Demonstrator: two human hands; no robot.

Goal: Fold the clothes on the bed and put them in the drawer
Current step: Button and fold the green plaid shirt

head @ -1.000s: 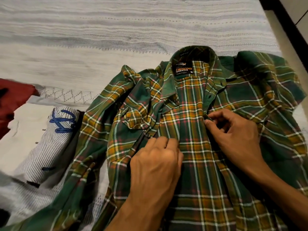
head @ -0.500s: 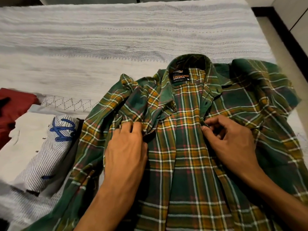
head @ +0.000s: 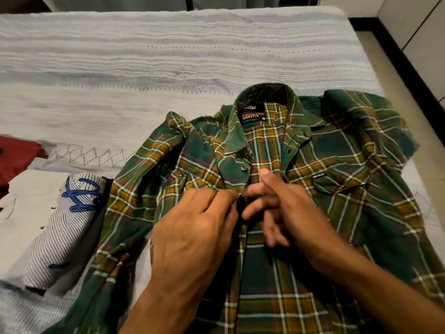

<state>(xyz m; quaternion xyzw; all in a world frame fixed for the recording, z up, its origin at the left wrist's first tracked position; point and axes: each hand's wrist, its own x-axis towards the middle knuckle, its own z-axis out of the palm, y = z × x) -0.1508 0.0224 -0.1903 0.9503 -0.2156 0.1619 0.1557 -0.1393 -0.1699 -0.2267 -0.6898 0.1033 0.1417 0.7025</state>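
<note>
Head view: both hands pinched the plaid shirt (head: 277, 273) placket below its collar (head: 265, 97), left hand (head: 192, 237), right hand (head: 284, 208); buttoning step, next likely needs button-hole alignment.

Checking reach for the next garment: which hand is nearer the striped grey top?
Left. The left hand pinches the plaid shirt front, on the side toward the striped grey top; the right hand lies farther away.
</note>
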